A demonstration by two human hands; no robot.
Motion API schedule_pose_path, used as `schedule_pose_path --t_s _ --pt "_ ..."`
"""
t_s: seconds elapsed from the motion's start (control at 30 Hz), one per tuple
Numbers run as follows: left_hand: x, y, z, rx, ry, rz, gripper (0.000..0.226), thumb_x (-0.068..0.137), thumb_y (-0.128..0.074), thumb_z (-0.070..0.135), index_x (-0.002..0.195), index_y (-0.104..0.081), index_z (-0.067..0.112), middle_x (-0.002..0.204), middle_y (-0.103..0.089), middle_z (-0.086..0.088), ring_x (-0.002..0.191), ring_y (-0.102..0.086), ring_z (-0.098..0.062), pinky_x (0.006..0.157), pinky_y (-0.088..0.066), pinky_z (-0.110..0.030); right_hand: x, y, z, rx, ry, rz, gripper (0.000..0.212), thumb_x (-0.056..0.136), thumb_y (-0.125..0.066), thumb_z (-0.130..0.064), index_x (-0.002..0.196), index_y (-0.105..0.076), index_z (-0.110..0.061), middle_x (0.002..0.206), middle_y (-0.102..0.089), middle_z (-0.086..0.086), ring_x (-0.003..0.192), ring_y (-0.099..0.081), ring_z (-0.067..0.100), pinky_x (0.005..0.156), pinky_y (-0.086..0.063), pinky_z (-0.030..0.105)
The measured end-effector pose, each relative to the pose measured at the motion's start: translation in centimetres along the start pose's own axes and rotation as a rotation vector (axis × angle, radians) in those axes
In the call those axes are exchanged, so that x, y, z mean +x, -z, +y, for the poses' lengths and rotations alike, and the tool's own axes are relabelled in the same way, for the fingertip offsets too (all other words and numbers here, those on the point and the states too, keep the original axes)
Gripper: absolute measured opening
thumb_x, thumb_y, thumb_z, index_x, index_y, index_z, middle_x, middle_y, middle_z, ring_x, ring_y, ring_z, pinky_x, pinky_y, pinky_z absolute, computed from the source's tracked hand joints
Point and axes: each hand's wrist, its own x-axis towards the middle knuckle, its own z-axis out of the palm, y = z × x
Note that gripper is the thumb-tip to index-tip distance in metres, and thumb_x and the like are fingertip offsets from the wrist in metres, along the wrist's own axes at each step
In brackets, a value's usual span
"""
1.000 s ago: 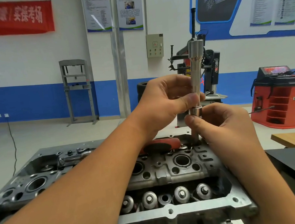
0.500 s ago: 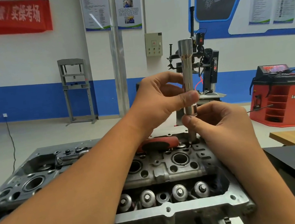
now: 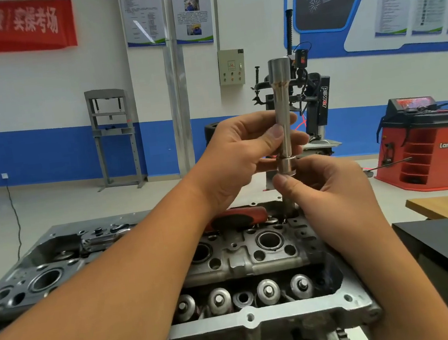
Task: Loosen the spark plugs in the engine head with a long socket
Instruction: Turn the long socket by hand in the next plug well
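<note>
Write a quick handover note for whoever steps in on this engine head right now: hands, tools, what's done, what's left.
Left hand: grips the long socket by its shaft, holding it upright.
Right hand: pinches the collar at the socket's lower end, where a thinner rod runs down toward the engine head.
Red-handled tool: lies on the head behind the hands, untouched.
Done: socket stands over the far right of the head; whether it is seated on a plug is hidden.
Left: seat the socket, fit a handle, loosen each plug. The open wells in the middle row still need checking.
</note>
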Motion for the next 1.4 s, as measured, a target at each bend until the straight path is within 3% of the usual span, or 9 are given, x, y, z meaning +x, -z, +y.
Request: schedule_pose_path --t_s 0.13,0.27,0.47,0.67,0.8,1.0,1.13,1.23,1.4 --pt "0.02 -0.11 0.01 0.035 -0.033 0.067 0.018 0.099 -0.061 -0.002 0.117 -0.066 -0.003 0.097 -0.077 -0.017 0.091 -0.077 -0.032 0.086 -0.064 -0.048 0.06 0.05 0.08 -0.006 0.003 -0.005 0.005 0.088 -0.08 -0.032 0.09 -0.078 -0.028 0.078 -0.077 -0.008 0.075 -0.072 0.011 0.071 -0.056 0.032" --pt "-0.09 -0.03 0.34 0.045 -0.046 0.148 0.032 0.079 -0.079 0.019 0.105 -0.068 0.003 0.101 -0.077 -0.021 0.101 -0.073 -0.046 0.093 -0.058 -0.063 0.01 0.09 -0.28 -0.032 -0.006 -0.002 0.013 0.081 -0.086 -0.032 0.087 -0.078 -0.024 0.078 -0.077 -0.007 0.074 -0.073 0.01 0.074 -0.06 0.037" --pt "-0.14 -0.17 0.08 0.03 -0.018 0.013 0.02 0.103 -0.055 -0.002 0.12 -0.065 0.001 0.096 -0.077 -0.011 0.095 -0.075 -0.031 0.088 -0.063 -0.044 -0.05 0.06 -0.4 -0.058 0.017 -0.047 0.01 0.091 -0.077 -0.03 0.089 -0.078 -0.021 0.08 -0.075 0.004 0.079 -0.071 0.026 0.08 -0.058 0.05" --pt "-0.06 0.04 0.28 0.048 -0.049 0.119 0.02 0.093 -0.07 0.008 0.11 -0.069 -0.003 0.101 -0.076 -0.023 0.095 -0.075 -0.037 0.087 -0.063 -0.05 -0.11 0.08 -0.27 -0.026 0.003 -0.021 0.011 0.082 -0.085 -0.029 0.088 -0.077 -0.025 0.078 -0.076 -0.009 0.072 -0.072 0.006 0.072 -0.059 0.032" --pt "-0.15 0.02 0.38 0.036 0.01 -0.032 0.021 0.105 -0.052 0.001 0.119 -0.067 0.006 0.102 -0.077 -0.012 0.1 -0.075 -0.028 0.092 -0.062 -0.045 0.0 -0.04 -0.15 -0.056 0.019 -0.041 0.005 0.088 -0.079 -0.028 0.092 -0.077 -0.025 0.081 -0.076 -0.004 0.079 -0.071 0.016 0.079 -0.059 0.043" --pt "-0.08 0.12 0.65 0.1 -0.032 0.113 0.038 0.079 -0.082 0.011 0.11 -0.067 -0.007 0.102 -0.076 -0.027 0.097 -0.075 -0.043 0.091 -0.058 -0.062 -0.02 0.05 -0.09 -0.022 0.001 -0.015 0.012 0.08 -0.086 -0.026 0.087 -0.077 -0.024 0.075 -0.076 -0.008 0.07 -0.073 0.008 0.07 -0.057 0.031" --pt "-0.05 0.27 0.48 0.087 0.014 -0.056 0.022 0.103 -0.057 0.0 0.121 -0.066 0.009 0.103 -0.078 -0.01 0.104 -0.076 -0.027 0.093 -0.062 -0.042 -0.03 0.02 -0.22 -0.046 0.011 -0.022 0.01 0.081 -0.085 -0.025 0.086 -0.077 -0.023 0.076 -0.076 -0.008 0.071 -0.072 0.011 0.072 -0.059 0.038" --pt "0.08 -0.05 0.32 0.136 -0.011 -0.022 0.02 0.101 -0.057 -0.005 0.112 -0.068 0.008 0.097 -0.078 -0.009 0.098 -0.076 -0.025 0.092 -0.062 -0.042 -0.04 0.04 -0.19 -0.052 0.007 -0.014 0.012 0.081 -0.086 -0.025 0.084 -0.077 -0.02 0.075 -0.076 -0.004 0.072 -0.073 0.016 0.074 -0.06 0.044" --pt "0.07 0.23 0.65 0.112 -0.039 0.113 0.025 0.087 -0.077 0.005 0.109 -0.072 -0.006 0.099 -0.078 -0.021 0.094 -0.077 -0.039 0.086 -0.063 -0.052 -0.05 0.06 -0.09 -0.008 -0.007 -0.003 0.015 0.078 -0.089 -0.024 0.085 -0.077 -0.025 0.076 -0.077 -0.01 0.069 -0.073 0.005 0.066 -0.054 0.023"
